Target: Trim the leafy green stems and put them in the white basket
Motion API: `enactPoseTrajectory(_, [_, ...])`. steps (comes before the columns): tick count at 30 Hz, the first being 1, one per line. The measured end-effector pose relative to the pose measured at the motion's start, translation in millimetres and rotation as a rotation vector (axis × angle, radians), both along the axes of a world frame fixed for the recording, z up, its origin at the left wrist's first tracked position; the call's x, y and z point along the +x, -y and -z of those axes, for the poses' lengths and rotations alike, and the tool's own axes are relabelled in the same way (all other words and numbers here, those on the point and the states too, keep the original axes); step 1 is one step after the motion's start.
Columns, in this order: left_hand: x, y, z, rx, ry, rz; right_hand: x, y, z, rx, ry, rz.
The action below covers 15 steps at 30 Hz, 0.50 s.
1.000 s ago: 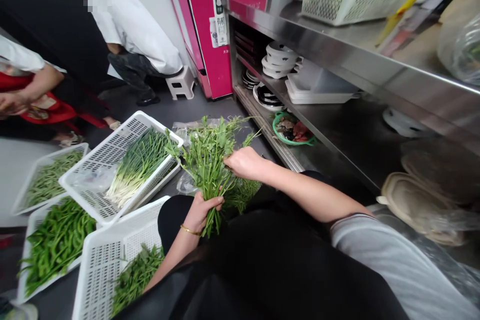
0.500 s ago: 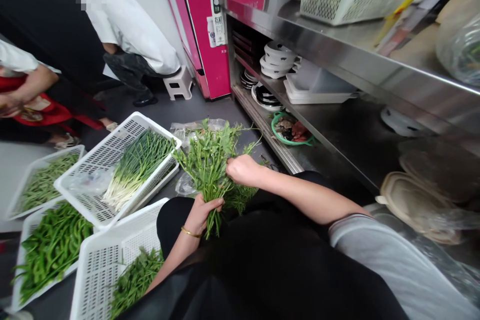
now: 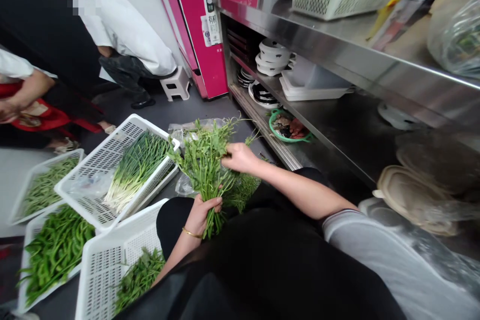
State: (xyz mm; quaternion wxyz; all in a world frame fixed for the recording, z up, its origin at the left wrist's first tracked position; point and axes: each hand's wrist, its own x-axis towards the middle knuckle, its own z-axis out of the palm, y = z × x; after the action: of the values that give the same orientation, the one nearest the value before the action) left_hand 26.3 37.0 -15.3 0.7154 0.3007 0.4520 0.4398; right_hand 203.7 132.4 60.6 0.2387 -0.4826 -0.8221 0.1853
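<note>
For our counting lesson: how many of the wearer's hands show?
2: the left hand around the bunch of greens, low down; the right hand at the bunch's right edge. Both are partly hidden.

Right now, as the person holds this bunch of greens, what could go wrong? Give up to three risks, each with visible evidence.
1. The left hand grips the bunch of greens low on the stems, so loose strands might slip out.
2. The left forearm is close beside the white crate holding leafy greens, so it could knock the crate.
3. Clear plastic lies on the floor; someone stepping there could slip.
</note>
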Motion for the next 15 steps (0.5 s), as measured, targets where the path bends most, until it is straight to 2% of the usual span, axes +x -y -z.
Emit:
enactPoseTrajectory(2, [-3.2, -0.1, -0.9, -0.014, 0.048, -0.015, 21.0, -9.2, -11.8, -0.186, -0.470, 0.070])
enactPoseTrajectory(4, [-9.3, -1.1, -1.0, -0.020, 0.084, -0.038, 55.4, -10.0, -34.1, -0.323, -0.912, 0.116])
enactPoseTrajectory(6, [-15.9, -2.9, -0.1, -0.018, 0.111, -0.064, 97.3, 0.5, -62.3, -0.251, -1.245, 0.169])
enactPoseTrajectory(8, [-20.5, -4.9, 1.2, -0.016, 0.127, -0.084, 136.9, 19.7, -87.0, -0.101, -1.437, 0.193])
enactPoseTrajectory(10, [-21.9, -6.9, 2.4, -0.014, 0.136, -0.097, 164.6, 40.8, -98.3, 0.111, -1.403, 0.226])
enactPoseTrajectory(12, [-20.9, -8.3, 3.0, -0.015, 0.138, -0.100, 174.2, 56.8, -91.3, 0.242, -1.136, 0.264])
enactPoseTrajectory(13, [-19.9, -8.6, 2.9, -0.014, 0.137, -0.096, 172.0, 61.8, -81.9, 0.237, -0.970, 0.269])
enactPoseTrajectory(15, [-17.6, -8.7, 1.8, -0.008, 0.132, -0.079, 155.9, 65.8, -57.6, 0.071, -0.596, 0.194])
